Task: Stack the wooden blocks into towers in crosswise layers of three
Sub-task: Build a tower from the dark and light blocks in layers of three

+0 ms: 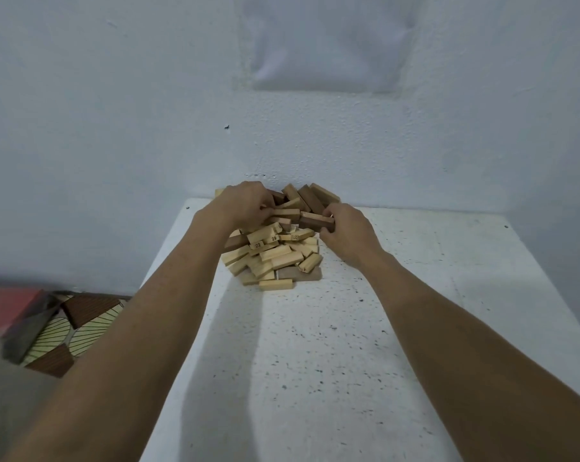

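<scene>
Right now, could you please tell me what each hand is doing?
Left hand: holding a pale block.
Right hand: holding a dark block.

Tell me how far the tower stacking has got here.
Done: nothing; no tower stands, and the blocks lie loosely heaped on the table. In hand: the left hand grips a light block, the right hand a dark brown block. Left: every layer.

Block pile (275, 251) at table's (415, 295) far edge

White speckled table (315, 345) bears a loose heap of wooden blocks (275, 255), seemingly unstacked
</scene>
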`<action>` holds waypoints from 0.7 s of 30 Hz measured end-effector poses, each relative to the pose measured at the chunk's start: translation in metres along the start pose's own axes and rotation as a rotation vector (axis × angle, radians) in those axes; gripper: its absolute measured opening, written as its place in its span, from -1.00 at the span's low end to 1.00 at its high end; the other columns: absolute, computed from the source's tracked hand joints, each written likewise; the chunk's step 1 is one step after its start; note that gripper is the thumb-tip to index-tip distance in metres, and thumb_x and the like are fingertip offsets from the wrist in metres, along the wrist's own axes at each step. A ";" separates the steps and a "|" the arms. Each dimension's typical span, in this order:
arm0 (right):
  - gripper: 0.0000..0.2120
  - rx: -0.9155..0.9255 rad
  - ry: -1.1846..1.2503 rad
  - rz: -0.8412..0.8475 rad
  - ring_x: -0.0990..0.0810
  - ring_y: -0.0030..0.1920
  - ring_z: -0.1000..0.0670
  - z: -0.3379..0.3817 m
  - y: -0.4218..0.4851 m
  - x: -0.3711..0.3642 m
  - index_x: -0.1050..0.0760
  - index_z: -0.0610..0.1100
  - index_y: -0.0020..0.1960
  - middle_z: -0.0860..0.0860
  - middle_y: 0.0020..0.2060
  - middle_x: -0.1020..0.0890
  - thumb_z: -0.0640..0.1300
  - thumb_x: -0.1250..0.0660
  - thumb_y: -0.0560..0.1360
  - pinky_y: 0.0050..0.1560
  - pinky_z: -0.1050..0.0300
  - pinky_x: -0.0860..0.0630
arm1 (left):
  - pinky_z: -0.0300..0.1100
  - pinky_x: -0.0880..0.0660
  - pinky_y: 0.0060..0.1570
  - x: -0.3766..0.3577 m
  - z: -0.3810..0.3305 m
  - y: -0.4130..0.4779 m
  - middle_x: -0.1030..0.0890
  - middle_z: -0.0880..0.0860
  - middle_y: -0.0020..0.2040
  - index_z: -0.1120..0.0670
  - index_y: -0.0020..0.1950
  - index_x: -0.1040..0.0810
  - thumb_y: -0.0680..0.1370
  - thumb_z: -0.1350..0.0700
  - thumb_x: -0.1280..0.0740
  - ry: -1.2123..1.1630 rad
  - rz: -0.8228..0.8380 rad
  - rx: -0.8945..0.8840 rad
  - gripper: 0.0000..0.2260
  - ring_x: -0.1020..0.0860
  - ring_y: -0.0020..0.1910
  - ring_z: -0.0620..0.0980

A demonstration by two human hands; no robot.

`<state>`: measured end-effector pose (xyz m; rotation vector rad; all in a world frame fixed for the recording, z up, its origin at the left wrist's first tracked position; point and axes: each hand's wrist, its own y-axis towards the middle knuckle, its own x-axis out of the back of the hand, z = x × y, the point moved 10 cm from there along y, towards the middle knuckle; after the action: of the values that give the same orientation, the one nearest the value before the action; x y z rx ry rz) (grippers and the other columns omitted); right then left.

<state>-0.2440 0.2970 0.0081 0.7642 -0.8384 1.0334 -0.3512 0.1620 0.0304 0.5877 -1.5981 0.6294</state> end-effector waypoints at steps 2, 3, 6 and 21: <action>-0.76 -0.007 0.001 0.001 -0.58 -0.02 -0.15 0.000 -0.002 0.001 -0.54 -0.19 0.17 -0.13 0.01 -0.59 -0.18 -0.33 0.51 -0.07 -0.07 -0.55 | 0.04 -0.42 0.14 0.001 -0.003 -0.003 -0.54 0.06 0.22 0.01 0.20 -0.63 0.64 0.02 -0.24 0.045 -0.030 0.002 -0.77 -0.50 0.20 0.10; -0.76 -0.015 0.005 -0.001 -0.58 -0.02 -0.14 -0.001 -0.003 0.002 -0.54 -0.18 0.17 -0.13 0.00 -0.59 -0.18 -0.33 0.51 -0.08 -0.04 -0.55 | 0.05 -0.37 0.19 0.001 -0.004 -0.004 -0.52 0.07 0.25 0.03 0.21 -0.61 0.65 0.02 -0.22 0.067 -0.051 0.008 -0.76 -0.47 0.23 0.12; -0.74 -0.040 0.029 -0.021 -0.58 -0.06 -0.13 -0.001 -0.008 0.008 -0.54 -0.18 0.19 -0.12 -0.02 -0.59 -0.18 -0.34 0.51 -0.14 0.03 -0.50 | 0.06 -0.28 0.24 0.003 -0.007 -0.011 -0.48 0.08 0.29 0.08 0.24 -0.56 0.68 0.05 -0.12 0.095 -0.130 0.022 -0.72 -0.41 0.27 0.13; -0.78 -0.229 0.559 -0.271 -0.51 -0.08 0.14 0.014 -0.112 0.054 -0.57 -0.07 0.15 -0.01 0.06 -0.53 -0.17 -0.33 0.51 -0.22 0.44 -0.39 | -0.14 -0.39 -0.21 0.024 -0.041 -0.140 -0.60 -0.02 -0.15 0.15 0.09 -0.58 0.68 0.13 -0.17 -0.417 -0.446 -0.064 -0.80 -0.53 -0.18 -0.01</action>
<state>-0.1274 0.2705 0.0458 0.3496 -0.3488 0.8288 -0.2282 0.0893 0.0668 1.0397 -1.7808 0.1232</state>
